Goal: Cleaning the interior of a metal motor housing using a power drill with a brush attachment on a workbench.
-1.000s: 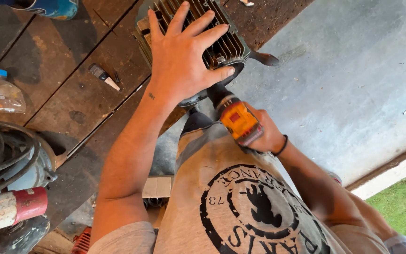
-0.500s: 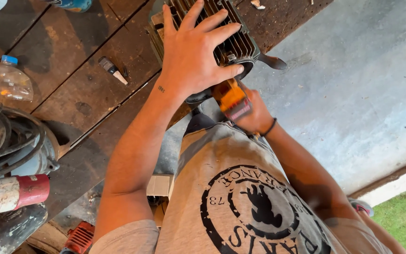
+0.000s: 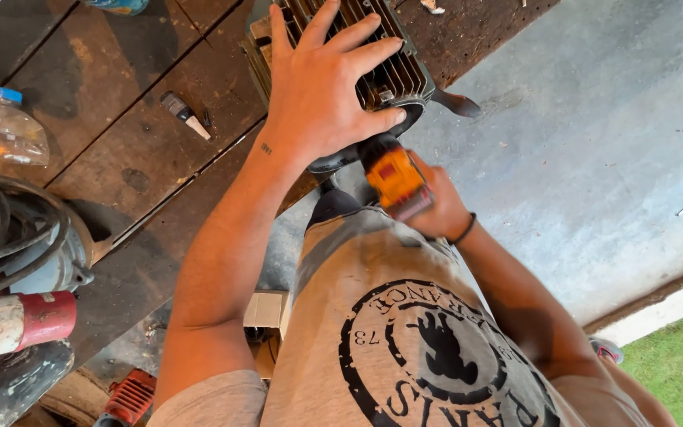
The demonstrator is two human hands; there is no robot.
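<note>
My left hand (image 3: 322,83) lies flat with spread fingers on top of a dark finned metal motor housing (image 3: 393,67) that sits at the edge of a worn wooden bench (image 3: 120,150). Just below the housing, my right hand (image 3: 436,209) grips an orange and black power drill (image 3: 393,178), its nose pointing up against the housing's round end face. A black band circles my right wrist. The drill's tip is hidden behind my left hand and the housing.
On the bench lie a clear plastic bottle with a blue cap (image 3: 5,130) and a small dark tube (image 3: 183,113). Coiled hoses (image 3: 1,237) and a red and white cylinder (image 3: 17,320) sit at the left. Grey concrete floor (image 3: 594,142) is at the right, grass (image 3: 681,364) beyond.
The view has shifted so the housing and hands sit higher in frame. My right hand has brought the drill up closer to the housing's end. My left hand stays pressed on top.
</note>
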